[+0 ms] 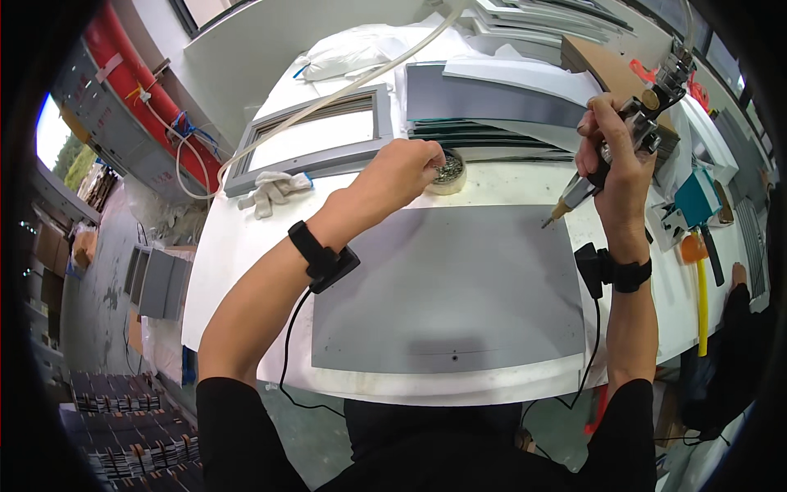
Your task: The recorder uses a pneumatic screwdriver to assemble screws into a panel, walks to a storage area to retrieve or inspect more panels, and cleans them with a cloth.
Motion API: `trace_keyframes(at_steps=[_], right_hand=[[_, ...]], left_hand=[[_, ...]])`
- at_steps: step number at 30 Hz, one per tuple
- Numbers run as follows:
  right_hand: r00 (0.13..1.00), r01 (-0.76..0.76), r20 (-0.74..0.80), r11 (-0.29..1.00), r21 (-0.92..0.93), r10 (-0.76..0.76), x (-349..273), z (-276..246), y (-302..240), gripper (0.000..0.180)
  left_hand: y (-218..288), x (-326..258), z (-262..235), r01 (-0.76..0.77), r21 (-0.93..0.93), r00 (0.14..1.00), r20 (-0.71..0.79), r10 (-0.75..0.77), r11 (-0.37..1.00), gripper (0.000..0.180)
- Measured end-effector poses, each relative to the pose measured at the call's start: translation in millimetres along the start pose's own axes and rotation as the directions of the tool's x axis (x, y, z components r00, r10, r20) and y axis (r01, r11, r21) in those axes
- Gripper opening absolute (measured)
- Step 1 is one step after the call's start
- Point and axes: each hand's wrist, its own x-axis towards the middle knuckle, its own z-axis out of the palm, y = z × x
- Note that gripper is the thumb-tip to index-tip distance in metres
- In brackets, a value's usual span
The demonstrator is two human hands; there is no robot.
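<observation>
My right hand (619,156) is wrapped round a pneumatic screwdriver (580,190); its thin bit points down and left over the far right corner of a flat grey panel (451,279). Beyond the panel's far edge stands a small round tub (449,176) full of tiny metal pieces that look like screws. My left hand (410,170) is at the tub's left rim with its fingers bent together; what they pinch, if anything, is hidden. The panel lies flat on the white table, with a small dark hole near its front edge.
A grey frame (311,135) and a work glove (275,193) lie at the left. Stacked grey panels (492,97) fill the back. At the right are a teal tool (697,197) and a yellow-handled tool (702,307). A pale hose (361,86) arches over the table.
</observation>
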Motion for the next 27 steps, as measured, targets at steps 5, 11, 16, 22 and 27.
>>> trace_keyframes(at_steps=[5,11,16,22,27], right_hand=[[0.994,-0.1,-0.031,0.988,0.116,0.104,15,-32,21,0.024],[0.993,-0.102,-0.05,0.986,0.129,0.11,23,-49,26,0.025],[0.993,-0.094,-0.052,0.979,0.181,0.105,24,-51,22,0.031],[0.994,-0.102,-0.006,0.976,0.192,0.105,19,-48,20,0.029],[0.991,-0.132,0.014,0.971,0.198,0.131,16,-48,21,0.028]], left_hand=[[-15,35,19,-0.097,0.206,0.981,0.188,0.058,0.974,0.029],[-13,50,22,-0.017,0.323,0.963,0.261,-0.072,0.946,0.039],[-9,54,34,-0.031,0.359,0.972,0.227,-0.054,0.933,0.036],[-8,51,43,-0.019,0.367,0.984,0.169,-0.046,0.93,0.028],[-7,51,45,0.035,0.303,0.991,0.11,-0.072,0.952,0.018]])
